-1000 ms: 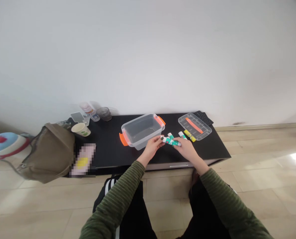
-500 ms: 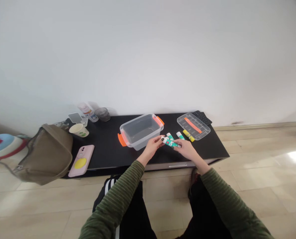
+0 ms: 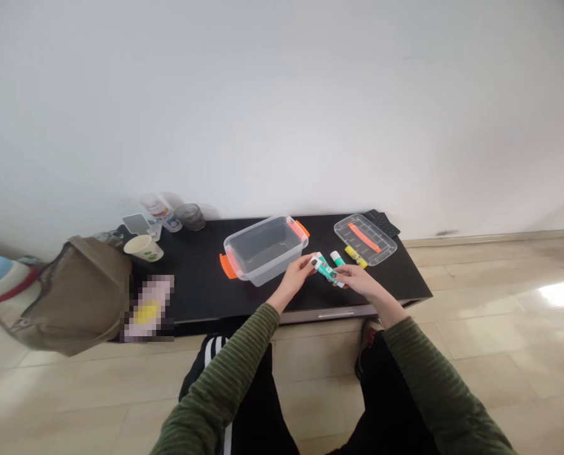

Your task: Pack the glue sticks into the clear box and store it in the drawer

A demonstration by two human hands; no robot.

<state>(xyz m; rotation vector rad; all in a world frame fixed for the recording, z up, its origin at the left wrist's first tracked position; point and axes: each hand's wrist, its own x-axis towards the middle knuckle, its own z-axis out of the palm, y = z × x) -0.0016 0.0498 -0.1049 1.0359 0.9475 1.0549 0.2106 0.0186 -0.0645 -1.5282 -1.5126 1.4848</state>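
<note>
Between my two hands is a green-and-white glue stick (image 3: 326, 269), slanting above the front of the black table. My left hand (image 3: 295, 279) pinches its white upper-left end. The lower-right end is in the closed fingers of my right hand (image 3: 360, 280). Just behind lie two similar glue sticks, one (image 3: 337, 258) in plain sight and one (image 3: 322, 256) partly covered by the held one. A yellow tube (image 3: 356, 256) rests beyond my right hand, against the clear lid (image 3: 384, 254) with its orange handle. Left of my hands stands an open clear plastic box (image 3: 268, 274) with orange latches.
On the table's left are a paper cup (image 3: 143, 249), a glass (image 3: 191, 217), a white bottle (image 3: 161, 212) and a pixelated pink-and-yellow item (image 3: 148, 309). A brown bag (image 3: 80, 297) sits at the left end. A dark dotted object (image 3: 383, 222) lies behind the lid.
The held glue stick has tilted more steeply, its right end dipping lower, with both hands still on it. The whole view has shifted slightly.
</note>
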